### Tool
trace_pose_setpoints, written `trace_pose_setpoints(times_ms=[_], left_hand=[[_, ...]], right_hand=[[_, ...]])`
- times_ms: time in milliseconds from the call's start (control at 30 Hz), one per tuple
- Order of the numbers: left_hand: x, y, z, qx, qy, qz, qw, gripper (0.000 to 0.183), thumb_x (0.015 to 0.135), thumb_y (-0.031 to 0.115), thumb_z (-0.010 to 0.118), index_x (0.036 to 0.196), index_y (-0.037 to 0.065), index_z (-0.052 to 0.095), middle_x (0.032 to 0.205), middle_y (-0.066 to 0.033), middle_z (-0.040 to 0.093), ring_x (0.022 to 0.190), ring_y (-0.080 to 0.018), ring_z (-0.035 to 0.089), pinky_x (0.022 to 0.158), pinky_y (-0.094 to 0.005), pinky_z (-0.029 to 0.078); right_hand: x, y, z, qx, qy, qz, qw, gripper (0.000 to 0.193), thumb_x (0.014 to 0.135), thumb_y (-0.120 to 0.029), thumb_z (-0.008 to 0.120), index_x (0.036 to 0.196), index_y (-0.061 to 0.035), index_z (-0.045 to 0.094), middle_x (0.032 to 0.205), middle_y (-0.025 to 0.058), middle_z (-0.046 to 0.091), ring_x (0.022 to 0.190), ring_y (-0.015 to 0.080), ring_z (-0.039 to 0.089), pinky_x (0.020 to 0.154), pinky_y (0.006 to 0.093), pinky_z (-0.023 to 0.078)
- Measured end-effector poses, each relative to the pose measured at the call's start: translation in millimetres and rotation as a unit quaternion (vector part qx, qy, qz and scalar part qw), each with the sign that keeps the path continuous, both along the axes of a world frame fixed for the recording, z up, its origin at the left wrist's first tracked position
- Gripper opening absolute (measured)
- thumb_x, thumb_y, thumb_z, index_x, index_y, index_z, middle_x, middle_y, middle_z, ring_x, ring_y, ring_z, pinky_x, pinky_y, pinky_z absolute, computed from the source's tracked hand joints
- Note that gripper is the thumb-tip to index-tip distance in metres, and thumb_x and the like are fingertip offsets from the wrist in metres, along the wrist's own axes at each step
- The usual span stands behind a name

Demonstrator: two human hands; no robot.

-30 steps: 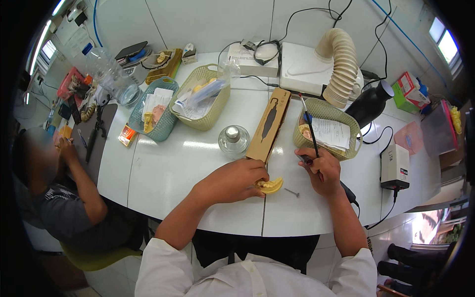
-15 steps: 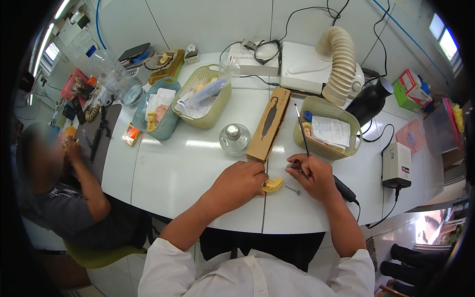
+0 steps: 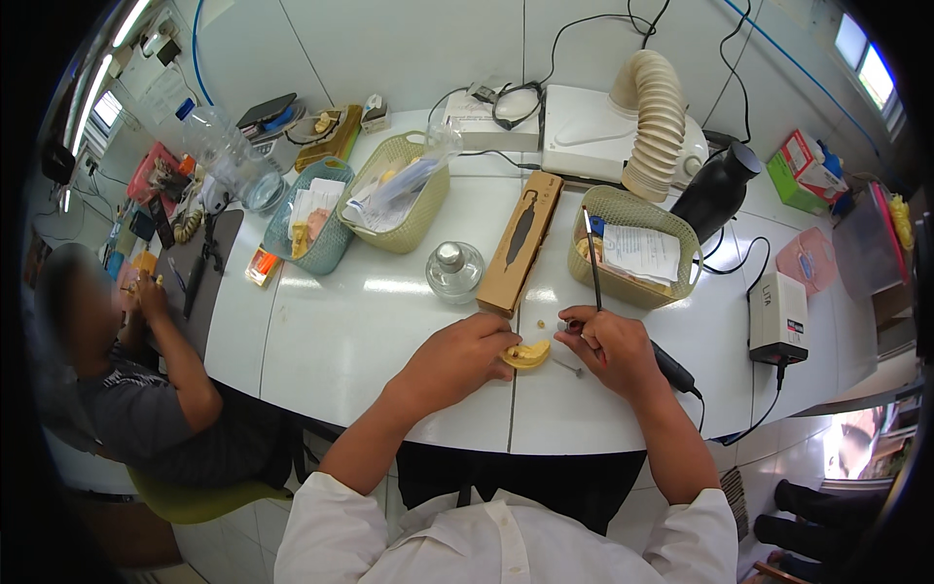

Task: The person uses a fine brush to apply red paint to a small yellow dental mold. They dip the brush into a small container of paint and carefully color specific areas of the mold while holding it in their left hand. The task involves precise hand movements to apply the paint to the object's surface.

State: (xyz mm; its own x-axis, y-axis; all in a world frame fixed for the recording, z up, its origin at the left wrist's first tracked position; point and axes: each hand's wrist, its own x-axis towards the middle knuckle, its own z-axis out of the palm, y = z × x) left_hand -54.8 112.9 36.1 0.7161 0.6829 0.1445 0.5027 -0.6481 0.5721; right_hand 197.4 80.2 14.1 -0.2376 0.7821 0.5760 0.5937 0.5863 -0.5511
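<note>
My left hand (image 3: 457, 358) rests on the white table with its fingers closed on a yellow dental cast (image 3: 527, 355), which is curved like a jaw arch. My right hand (image 3: 615, 352) grips a thin brush (image 3: 592, 261) with a dark handle that points up and away. A small round cup-like object (image 3: 567, 327) also sits at the fingertips of this hand, largely covered by them. On the table between the hands lie a tiny yellowish piece (image 3: 541, 323) and a thin metal pin with a wider end (image 3: 568, 368).
Beyond my hands stand a glass bottle with a metal cap (image 3: 454, 273), a long cardboard box (image 3: 521, 243) and a green basket (image 3: 632, 287). A black handpiece (image 3: 673, 368) lies right of my right hand, near a control box (image 3: 778, 316). A person (image 3: 146, 370) sits at left.
The brush has turned more upright, and the cup-like object has shifted slightly left and tilted. The tiny yellowish piece now shows on the table. My left hand keeps its hold on the cast.
</note>
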Motion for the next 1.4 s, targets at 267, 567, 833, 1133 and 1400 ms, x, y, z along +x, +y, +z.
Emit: trace_pose_setpoints(times_ms=[267, 567, 833, 1133, 1400], left_hand=[[-41.8, 23.5, 0.1, 0.038, -0.17, 0.262, 0.949, 0.039, 0.074, 0.013, 0.087, 0.104, 0.004, 0.065, 0.096, -0.0076, 0.063, 0.076, -0.0151, 0.061, 0.064, -0.0262, 0.05], [-18.3, 66.5, -5.8, 0.05, -0.067, 0.269, 0.96, 0.063, 0.075, 0.015, 0.086, 0.127, 0.002, 0.053, 0.118, -0.0116, 0.051, 0.079, -0.0209, 0.06, 0.072, -0.033, 0.054], [10.8, 47.5, 12.1, 0.069, -0.052, 0.21, 0.974, 0.058, 0.082, 0.032, 0.079, 0.127, 0.004, 0.053, 0.112, -0.0133, 0.058, 0.092, -0.0265, 0.065, 0.08, -0.0382, 0.055], [-4.2, 52.7, 9.6, 0.117, 0.012, 0.222, 0.968, 0.047, 0.077, 0.02, 0.077, 0.121, 0.01, 0.065, 0.121, -0.0149, 0.062, 0.112, -0.0327, 0.059, 0.099, -0.0423, 0.048], [17.5, 21.8, 36.1, 0.091, -0.1, 0.002, 0.991, 0.033, 0.079, 0.01, 0.079, 0.112, 0.009, 0.071, 0.109, -0.0093, 0.066, 0.105, -0.0273, 0.061, 0.091, -0.0383, 0.05]], right_hand=[[2.4, -3.4, 1.5, -0.037, 0.019, -0.009, 0.999, 0.044, 0.081, -0.014, 0.083, 0.073, -0.0095, 0.04, 0.089, 0.0097, 0.073, 0.062, 0.0228, 0.066, 0.053, 0.0299, 0.05], [-2.9, -7.6, 11.5, -0.018, -0.044, 0.006, 0.999, 0.035, 0.08, -0.011, 0.08, 0.073, -0.0072, 0.046, 0.092, 0.0069, 0.074, 0.063, 0.0211, 0.065, 0.055, 0.0308, 0.052], [-0.9, -8.1, 15.1, 0.025, -0.05, 0.0, 0.998, 0.035, 0.079, -0.01, 0.08, 0.073, -0.0069, 0.046, 0.093, 0.0064, 0.075, 0.062, 0.0207, 0.064, 0.056, 0.0317, 0.052], [0.6, -7.8, 16.8, 0.006, -0.03, -0.015, 0.999, 0.035, 0.079, -0.008, 0.081, 0.073, -0.0063, 0.046, 0.094, 0.0055, 0.075, 0.063, 0.0213, 0.064, 0.058, 0.0315, 0.052], [0.1, -5.0, 18.0, 0.078, -0.038, 0.008, 0.996, 0.035, 0.076, -0.009, 0.083, 0.075, -0.007, 0.047, 0.095, 0.0074, 0.074, 0.064, 0.0211, 0.065, 0.054, 0.0315, 0.052]])
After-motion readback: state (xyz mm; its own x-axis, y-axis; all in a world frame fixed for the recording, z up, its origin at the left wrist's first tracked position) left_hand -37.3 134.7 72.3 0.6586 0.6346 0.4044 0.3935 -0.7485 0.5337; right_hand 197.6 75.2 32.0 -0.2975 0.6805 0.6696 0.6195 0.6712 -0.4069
